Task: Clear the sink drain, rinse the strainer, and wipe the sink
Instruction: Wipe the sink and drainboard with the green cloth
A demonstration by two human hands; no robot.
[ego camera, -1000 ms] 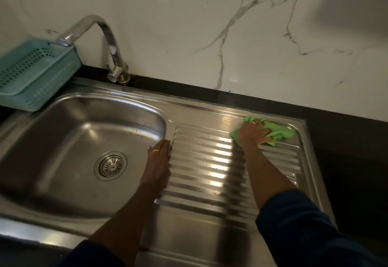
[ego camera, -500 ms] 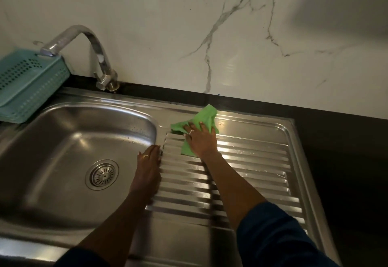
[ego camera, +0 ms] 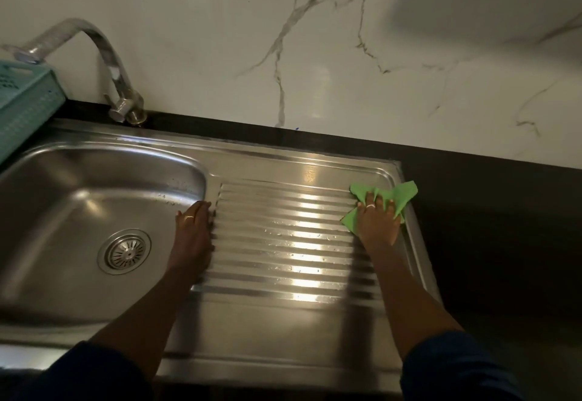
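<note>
The right hand (ego camera: pixel 378 222) pressed flat on a crumpled green cloth (ego camera: pixel 390 195) at the ribbed steel drainboard's (ego camera: pixel 283 243) far edge; the left hand (ego camera: pixel 193 233) lay open, empty (bracing). Overshooting risked dragging water onto the dark bench (ego camera: pixel 488 227).

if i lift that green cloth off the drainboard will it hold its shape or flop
Probably flop: the green cloth lies crumpled under the right hand, one corner draping past the drainboard edge. It looks thin, so likely light. Droplets on the ribs suggest it may be damp and cling.
</note>
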